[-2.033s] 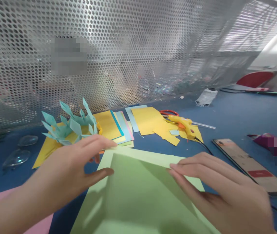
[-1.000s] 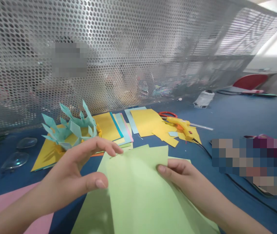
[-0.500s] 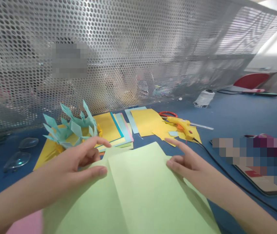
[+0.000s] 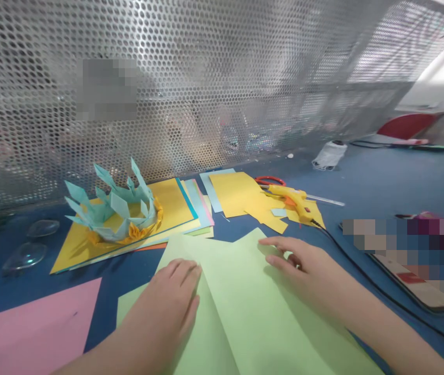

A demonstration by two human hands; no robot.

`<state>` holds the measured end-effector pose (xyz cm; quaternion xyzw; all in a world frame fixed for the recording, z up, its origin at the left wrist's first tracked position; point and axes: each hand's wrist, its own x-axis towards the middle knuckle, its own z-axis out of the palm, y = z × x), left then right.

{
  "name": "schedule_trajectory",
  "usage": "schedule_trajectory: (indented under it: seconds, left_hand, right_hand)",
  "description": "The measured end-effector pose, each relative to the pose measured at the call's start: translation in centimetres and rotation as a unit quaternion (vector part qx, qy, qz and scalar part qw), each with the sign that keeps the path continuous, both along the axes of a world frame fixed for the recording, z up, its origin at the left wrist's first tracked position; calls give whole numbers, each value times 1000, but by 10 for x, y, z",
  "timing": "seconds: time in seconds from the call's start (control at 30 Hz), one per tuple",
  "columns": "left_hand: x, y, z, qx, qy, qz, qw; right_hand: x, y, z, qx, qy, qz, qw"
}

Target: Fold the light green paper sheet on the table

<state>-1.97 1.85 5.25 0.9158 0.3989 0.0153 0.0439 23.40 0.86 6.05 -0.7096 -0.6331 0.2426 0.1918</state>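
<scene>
Light green paper (image 4: 241,291) lies in front of me, with a crease or overlapping edge running down its middle. My left hand (image 4: 177,291) rests on its left part, palm down, fingers side by side and nearly flat. At the right part, my right hand (image 4: 292,258) touches the upper right area, its index finger stretched out and the thumb apart from it, the other fingers curled. Whether the right fingers pinch the paper is not clear. Beyond the left hand stands a folded light-blue paper crown (image 4: 122,208) with an orange-yellow base.
Pink paper (image 4: 38,328) lies at the left, near glasses (image 4: 30,256). Yellow sheets (image 4: 233,195) and a yellow glue gun (image 4: 294,200) with a black cord are at the back, by red-handled scissors (image 4: 270,180). A perforated metal screen (image 4: 206,78) stands behind.
My left hand has come down and inward onto the green paper, its fingers now flatter. My right hand has moved slightly lower. The green paper has shifted, uncovering more pink paper.
</scene>
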Motion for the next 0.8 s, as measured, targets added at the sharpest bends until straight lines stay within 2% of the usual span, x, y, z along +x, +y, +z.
schedule_trajectory:
  seconds: [0.27, 0.47, 0.8]
  left_hand:
    - [3, -6, -19, 71, 64, -10, 995]
    - [5, -5, -16, 86, 97, -21, 991]
    - [8, -6, -14, 60, 177, -49, 981]
  right_hand:
    - [5, -3, 0, -102, -15, 55, 993]
    - [9, -8, -6, -119, -14, 88, 989]
    - [10, -9, -12, -120, -18, 101, 987]
